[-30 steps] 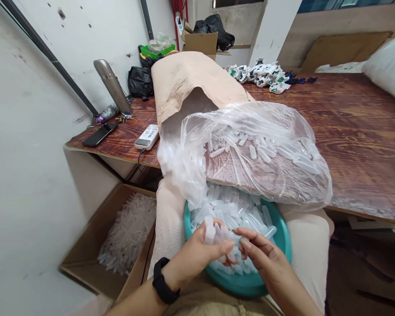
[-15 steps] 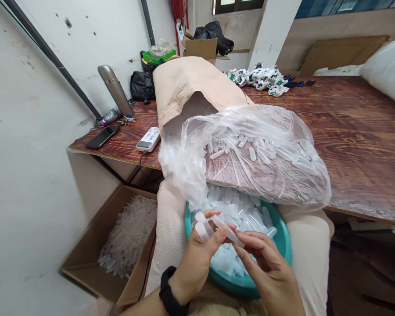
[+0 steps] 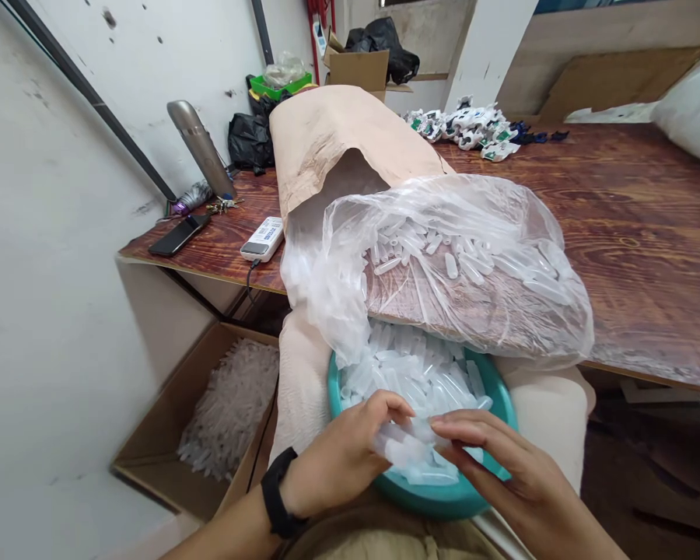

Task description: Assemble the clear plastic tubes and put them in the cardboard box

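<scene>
While gripping a small bunch of translucent plastic tubes (image 3: 400, 447) in the left hand (image 3: 347, 442), with fingers curled around it, hold the right hand (image 3: 510, 467) just beside, with index finger and thumb parted at the bunch; cannot tell whether pinching any tube. Cannot count the bunch exactly through the blur, but make out more than 1. Wear 1 black band (image 3: 280, 494) on the left wrist. Just below both hands, see 1 teal basin (image 3: 505, 412) set between 2 cream-covered legs (image 3: 299, 365) and heaped with more tubes (image 3: 414, 365), too many to count. Lower down at left, find 1 open cardboard box (image 3: 148, 459) holding 1 big pile of tubes (image 3: 227, 408), likewise past counting.

Directly beyond the basin, see 1 clear plastic bag (image 3: 338, 303) lying over the near edge of 1 bench (image 3: 647, 218), with many loose tubes (image 3: 408, 237) inside. Behind the bag, note 1 tan paper sack (image 3: 344, 117) with mouth facing forward. To its left, count 1 white power bank (image 3: 262, 237) with 1 black cable (image 3: 249, 281), 1 dark phone (image 3: 180, 235), 1 bunch of keys (image 3: 225, 204) and 1 metal flask (image 3: 201, 148). Farther back, see 1 green tray (image 3: 268, 89), 1 heap of white pieces (image 3: 472, 128), 1 bulging white bag (image 3: 693, 113) at far right and 1 open carton (image 3: 358, 71).
</scene>
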